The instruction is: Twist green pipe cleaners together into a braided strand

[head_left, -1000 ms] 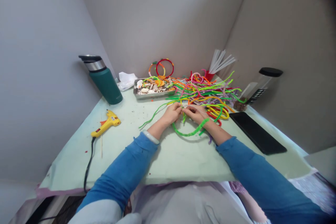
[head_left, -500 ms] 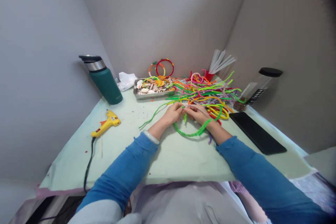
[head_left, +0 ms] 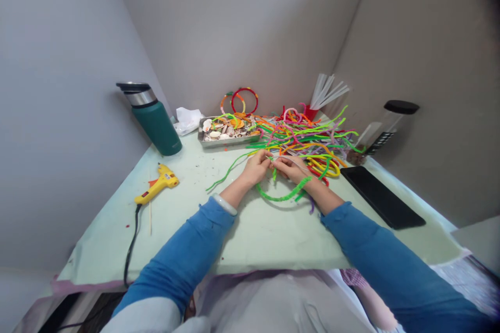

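Both hands meet over the middle of the table, fingers pinched close together. Between them is a green pipe cleaner ring [head_left: 284, 197], partly wrapped round a thin pale band that runs across my right hand. My left hand [head_left: 257, 166] is closed on the ring's left end, where a short green tail hangs down. My right hand [head_left: 291, 167] pinches the same spot from the other side. The ring's curve dips toward me and rests against my right wrist. The exact grip of the fingertips is too small to make out.
Loose colourful pipe cleaners [head_left: 304, 132] lie heaped behind my hands. A metal tray of shells [head_left: 228, 140] stands left of them. Further left are a yellow glue gun [head_left: 158, 186] with its cord and a green bottle [head_left: 156, 125]. To the right lie a black phone [head_left: 380, 196] and a clear bottle [head_left: 386, 127].
The ring's curve has shifted slightly to the left against my right wrist. Both hands stay in nearly the same place, still pinching it.
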Demonstrator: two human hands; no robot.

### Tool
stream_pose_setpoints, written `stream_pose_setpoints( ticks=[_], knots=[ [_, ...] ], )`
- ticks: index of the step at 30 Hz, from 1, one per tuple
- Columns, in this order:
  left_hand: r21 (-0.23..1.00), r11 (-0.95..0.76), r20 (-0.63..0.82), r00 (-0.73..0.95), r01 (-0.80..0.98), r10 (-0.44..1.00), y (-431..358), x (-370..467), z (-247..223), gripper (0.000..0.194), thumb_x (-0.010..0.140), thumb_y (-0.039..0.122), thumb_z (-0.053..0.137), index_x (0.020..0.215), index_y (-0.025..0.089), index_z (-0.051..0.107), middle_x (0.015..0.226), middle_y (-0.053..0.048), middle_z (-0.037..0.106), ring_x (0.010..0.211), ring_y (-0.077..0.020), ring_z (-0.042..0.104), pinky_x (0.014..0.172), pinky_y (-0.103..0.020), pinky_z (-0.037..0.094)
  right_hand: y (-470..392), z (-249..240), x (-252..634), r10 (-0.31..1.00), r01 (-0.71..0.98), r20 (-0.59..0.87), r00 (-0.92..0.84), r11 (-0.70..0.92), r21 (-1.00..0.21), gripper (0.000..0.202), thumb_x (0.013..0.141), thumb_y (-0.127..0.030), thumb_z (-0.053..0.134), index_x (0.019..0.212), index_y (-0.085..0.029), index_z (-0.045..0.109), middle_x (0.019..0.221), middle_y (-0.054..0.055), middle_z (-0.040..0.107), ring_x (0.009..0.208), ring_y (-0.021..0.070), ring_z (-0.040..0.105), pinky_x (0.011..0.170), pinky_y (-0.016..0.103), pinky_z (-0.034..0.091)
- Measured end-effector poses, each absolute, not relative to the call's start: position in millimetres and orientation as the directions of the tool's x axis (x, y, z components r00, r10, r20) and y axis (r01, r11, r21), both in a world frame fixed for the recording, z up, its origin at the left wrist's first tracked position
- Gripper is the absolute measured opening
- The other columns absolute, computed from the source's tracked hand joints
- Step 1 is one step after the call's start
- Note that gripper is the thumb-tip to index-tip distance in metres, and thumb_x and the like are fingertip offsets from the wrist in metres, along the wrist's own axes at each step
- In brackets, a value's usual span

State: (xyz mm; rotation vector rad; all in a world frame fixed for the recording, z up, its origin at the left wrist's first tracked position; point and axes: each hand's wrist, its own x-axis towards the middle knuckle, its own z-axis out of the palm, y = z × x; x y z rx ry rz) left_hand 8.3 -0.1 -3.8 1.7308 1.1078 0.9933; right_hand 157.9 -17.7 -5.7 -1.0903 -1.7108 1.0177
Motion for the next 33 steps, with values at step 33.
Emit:
stream_pose_setpoints(
  ticks=[33],
  knots=[
    [0.583,-0.577,0.458,0.355,0.572,0.815,-3.9,6.1,0.8,0.027,0.083,0.025,0.041,0.089,0.017,0.067,0.083,-0.005,0.064,0.077,-0.0140,0.053,0.072,-0.023,0.039,-22.6,-0.3,161.7,0.916,0.250,0.243,-0.319,0.328,-0.911,0.037,0.078,-0.047,0.049,0.060,-0.015,0.053,0.047,-0.003,0.045,0.039,0.0074,0.036,0.039,0.022,0.026]
  ],
)
